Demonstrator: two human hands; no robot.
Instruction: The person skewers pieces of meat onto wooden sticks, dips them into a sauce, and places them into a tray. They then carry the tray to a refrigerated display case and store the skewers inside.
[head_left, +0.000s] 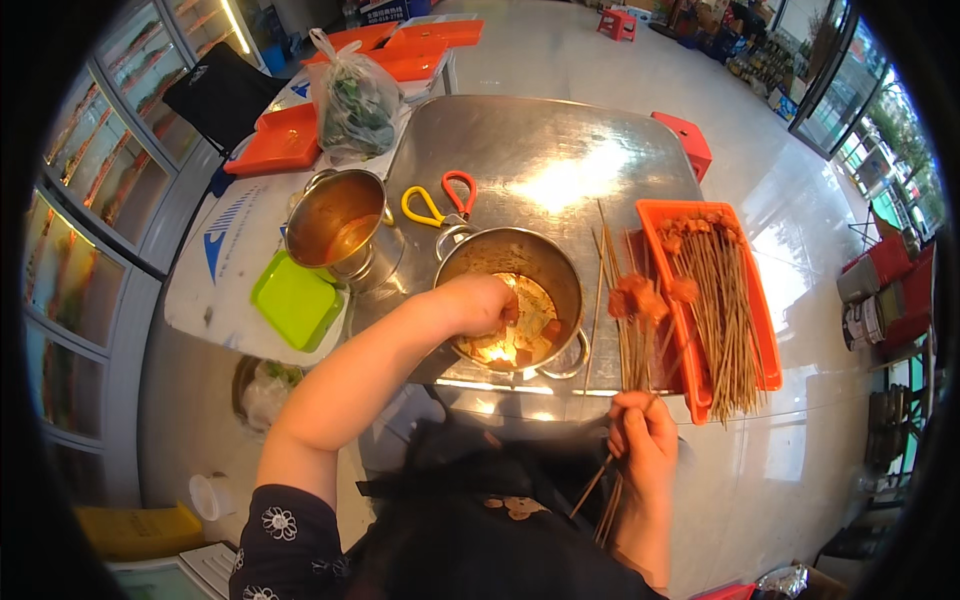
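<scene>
My left hand (487, 304) reaches into a two-handled stainless steel pot (517, 251), its fingers curled down and their tips hidden. Inside the pot lie chunks of reddish meat (551, 330) in a pale, glossy mixture. At the table's front edge, my right hand (645, 431) grips a bundle of thin bamboo skewers (636, 356). Orange-red meat pieces (637, 296) are threaded near their far ends. Just right of these is an orange plastic tray (769, 360), holding many meat-tipped skewers (720, 315) laid lengthwise. A few thin sticks (602, 247) lie between pot and tray.
Scissors (452, 219) with yellow and red handles lie behind the pot on the steel table (480, 150). To the left stand a taller steel pot (300, 240) with reddish contents and a green tray (296, 300). Beyond are an orange tray (277, 142) and a bag of greens (356, 112).
</scene>
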